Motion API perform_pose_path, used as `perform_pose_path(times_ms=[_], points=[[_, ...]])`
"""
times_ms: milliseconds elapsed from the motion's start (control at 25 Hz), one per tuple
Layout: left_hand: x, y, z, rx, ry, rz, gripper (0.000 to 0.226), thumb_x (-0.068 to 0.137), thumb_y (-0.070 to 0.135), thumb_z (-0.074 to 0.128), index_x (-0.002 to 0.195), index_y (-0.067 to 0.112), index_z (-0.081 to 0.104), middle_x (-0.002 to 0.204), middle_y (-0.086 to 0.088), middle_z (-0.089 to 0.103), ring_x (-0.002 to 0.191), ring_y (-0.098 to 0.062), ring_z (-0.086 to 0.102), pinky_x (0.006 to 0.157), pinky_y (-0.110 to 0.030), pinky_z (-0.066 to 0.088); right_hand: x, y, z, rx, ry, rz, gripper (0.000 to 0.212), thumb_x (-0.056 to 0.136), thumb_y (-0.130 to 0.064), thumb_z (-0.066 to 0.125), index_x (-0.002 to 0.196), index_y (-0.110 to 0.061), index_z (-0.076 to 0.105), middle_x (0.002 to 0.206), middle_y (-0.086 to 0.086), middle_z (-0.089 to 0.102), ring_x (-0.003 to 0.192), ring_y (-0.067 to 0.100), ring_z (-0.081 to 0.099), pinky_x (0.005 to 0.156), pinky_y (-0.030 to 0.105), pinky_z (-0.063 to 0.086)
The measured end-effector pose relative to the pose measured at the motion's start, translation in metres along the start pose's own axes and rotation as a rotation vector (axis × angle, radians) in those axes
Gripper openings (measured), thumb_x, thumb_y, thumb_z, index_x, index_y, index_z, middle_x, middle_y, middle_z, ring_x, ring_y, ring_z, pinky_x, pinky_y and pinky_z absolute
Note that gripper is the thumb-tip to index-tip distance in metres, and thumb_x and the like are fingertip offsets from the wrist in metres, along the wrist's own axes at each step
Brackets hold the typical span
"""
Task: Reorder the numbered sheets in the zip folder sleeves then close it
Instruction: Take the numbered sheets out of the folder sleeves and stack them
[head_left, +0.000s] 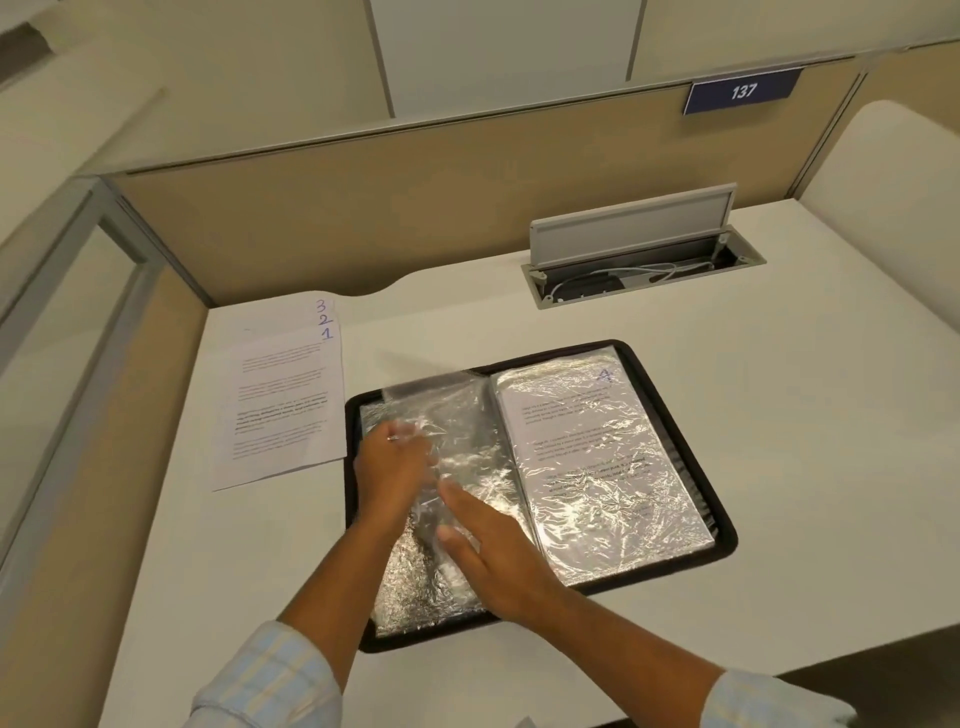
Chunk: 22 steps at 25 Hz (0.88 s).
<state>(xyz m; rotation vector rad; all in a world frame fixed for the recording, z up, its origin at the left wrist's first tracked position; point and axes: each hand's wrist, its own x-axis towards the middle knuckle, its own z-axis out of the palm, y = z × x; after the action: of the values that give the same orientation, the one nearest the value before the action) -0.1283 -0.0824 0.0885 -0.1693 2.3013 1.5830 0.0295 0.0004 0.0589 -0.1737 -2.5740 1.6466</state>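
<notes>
Now the zip folder (723, 512) lies open on the worktop (789, 415), numbered sheets (283, 410) left of it, right grip (493, 558) spread flat on its left sleeve (467, 415), left grip (389, 467) blurred under plastic, its state impossible to tell.

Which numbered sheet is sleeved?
White printed sheet marked 4, inside the black zip folder's right clear sleeve; sheets 1, 2, 3 lie stacked outside.

Open cable box (643, 262), "137" plate (742, 92)
</notes>
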Motion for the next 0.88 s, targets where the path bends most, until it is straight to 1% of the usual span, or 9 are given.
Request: perform_pose_path(times_ms=[80, 160, 240, 320, 400, 520, 600, 760, 880], points=[[0.015, -0.017, -0.019, 0.074, 0.058, -0.077, 0.020, 0.088, 0.003, 0.067, 0.102, 0.016, 0.069, 0.086, -0.007, 0.076, 0.067, -0.026, 0.077, 0.057, -0.037, 0.062, 0.000, 0.003, 0.006, 0.008, 0.012, 0.043, 0.055, 0.109, -0.052, 0.041, 0.161, -0.039, 0.028, 0.161, -0.027, 0.033, 0.143, -0.009, 0.038, 0.118, 0.027, 0.039], [0.029, -0.037, -0.035, 0.128, 0.069, -0.107, 0.020, 0.082, 0.005, 0.067, 0.099, 0.015, 0.070, 0.083, -0.009, 0.075, 0.068, -0.028, 0.077, 0.064, -0.045, 0.065, 0.002, 0.013, 0.007, -0.026, 0.075, 0.101, 0.059, 0.108, -0.058, 0.040, 0.161, -0.034, 0.031, 0.161, -0.015, 0.041, 0.140, -0.002, 0.046, 0.114, 0.035, 0.046], [0.042, -0.054, -0.044, 0.136, 0.070, -0.146, 0.028, 0.077, 0.007, 0.070, 0.105, 0.013, 0.069, 0.089, -0.011, 0.076, 0.073, -0.030, 0.077, 0.069, -0.053, 0.065, 0.006, 0.026, 0.000, -0.079, 0.154, 0.139, 0.057, 0.108, -0.057, 0.040, 0.159, -0.031, 0.037, 0.159, -0.011, 0.046, 0.140, 0.001, 0.047, 0.115, 0.037, 0.046], [0.040, -0.057, -0.047, 0.145, 0.087, -0.141, 0.040, 0.082, 0.000, 0.071, 0.119, 0.012, 0.064, 0.093, -0.011, 0.073, 0.075, -0.026, 0.076, 0.072, -0.048, 0.065, 0.010, 0.033, -0.014, -0.171, 0.215, 0.166, 0.054, 0.109, -0.053, 0.040, 0.156, -0.027, 0.043, 0.155, -0.006, 0.052, 0.137, 0.004, 0.049, 0.113, 0.033, 0.044], [0.035, -0.057, -0.043, 0.282, 0.122, 0.001, 0.056, 0.085, 0.000, 0.072, 0.136, 0.013, 0.053, 0.108, -0.009, 0.067, 0.094, -0.027, 0.069, 0.080, -0.045, 0.061, 0.014, 0.048, -0.033, -0.239, 0.274, 0.189, 0.049, 0.109, -0.047, 0.044, 0.152, -0.022, 0.049, 0.148, -0.001, 0.058, 0.132, 0.007, 0.052, 0.110, 0.028, 0.041], [0.034, -0.053, -0.023, 0.676, 0.139, 0.315, 0.064, 0.088, 0.017, 0.076, 0.145, 0.013, 0.047, 0.139, -0.013, 0.054, 0.125, -0.035, 0.051, 0.101, -0.050, 0.048, 0.019, 0.076, -0.065, -0.359, 0.333, 0.267, 0.056, 0.106, -0.052, 0.041, 0.149, -0.017, 0.051, 0.149, 0.002, 0.058, 0.137, 0.020, 0.053, 0.113, 0.045, 0.043], [0.035, -0.047, -0.002, 0.761, 0.076, 0.442, 0.060, 0.091, 0.021, 0.073, 0.145, 0.013, 0.049, 0.146, -0.012, 0.052, 0.135, -0.033, 0.046, 0.110, -0.051, 0.042, 0.022, 0.092, -0.088, -0.435, 0.353, 0.303, 0.062, 0.103, -0.054, 0.038, 0.149, -0.014, 0.050, 0.150, 0.006, 0.056, 0.138, 0.026, 0.052, 0.115, 0.050, 0.041], [0.034, -0.021, 0.058, 0.840, -0.124, 0.518, 0.054, 0.096, 0.023, 0.065, 0.148, 0.015, 0.051, 0.160, -0.008, 0.043, 0.149, -0.029, 0.034, 0.122, -0.052, 0.029, 0.032, 0.123, -0.142, -0.555, 0.332, 0.328, 0.072, 0.100, -0.060, 0.029, 0.151, -0.013, 0.048, 0.156, 0.008, 0.050, 0.145, 0.028, 0.045, 0.118, 0.051, 0.037], [0.037, -0.002, 0.107, 0.949, -0.247, 0.547, 0.053, 0.098, 0.027, 0.062, 0.149, 0.018, 0.050, 0.166, -0.008, 0.033, 0.154, -0.030, 0.028, 0.124, -0.052, 0.026, 0.044, 0.138, -0.178, -0.638, 0.292, 0.334, 0.064, 0.104, -0.054, 0.036, 0.152, -0.014, 0.047, 0.159, 0.007, 0.046, 0.147, 0.028, 0.042, 0.118, 0.050, 0.036]])
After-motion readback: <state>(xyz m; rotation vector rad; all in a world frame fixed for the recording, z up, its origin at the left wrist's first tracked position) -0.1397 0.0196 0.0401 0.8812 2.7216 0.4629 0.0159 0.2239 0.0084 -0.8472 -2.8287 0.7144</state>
